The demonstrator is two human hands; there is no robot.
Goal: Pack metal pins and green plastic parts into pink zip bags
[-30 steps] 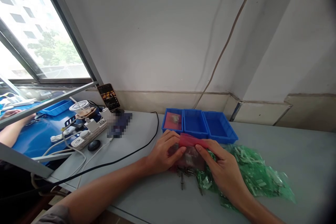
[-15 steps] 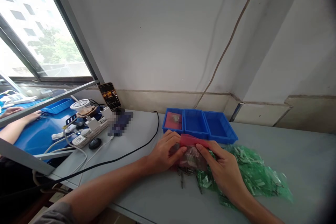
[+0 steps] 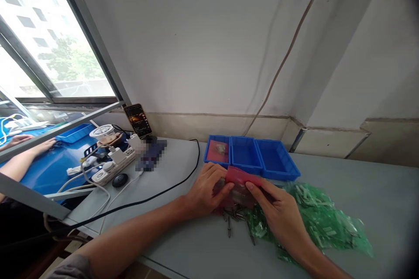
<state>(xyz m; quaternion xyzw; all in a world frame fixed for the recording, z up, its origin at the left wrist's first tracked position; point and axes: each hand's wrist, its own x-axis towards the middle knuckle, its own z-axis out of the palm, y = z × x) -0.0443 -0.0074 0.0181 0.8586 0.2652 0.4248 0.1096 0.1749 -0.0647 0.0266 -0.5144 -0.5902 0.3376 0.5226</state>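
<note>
Both my hands grip a small red plastic bag (image 3: 241, 177) of metal parts just in front of the blue bins. My left hand (image 3: 205, 192) pinches its left edge, fingers curled. My right hand (image 3: 278, 215) holds its right side with thumb and fingers. Below the bag, a few dark screws (image 3: 233, 220) lie loose on the grey table (image 3: 183, 244). A green plastic bag (image 3: 319, 218) full of small white parts lies under and to the right of my right hand.
Three joined blue bins (image 3: 248, 157) stand behind the bag; the left one holds a red bag. A black cable (image 3: 157, 194) crosses the table. At left are a phone on a stand (image 3: 138, 120), a power strip (image 3: 109, 166) and another person's arm (image 3: 22, 157) on a blue table.
The red bag has sunk a little toward the table between my hands, and the view has shifted slightly. The other person's hand at the left has moved a bit.
</note>
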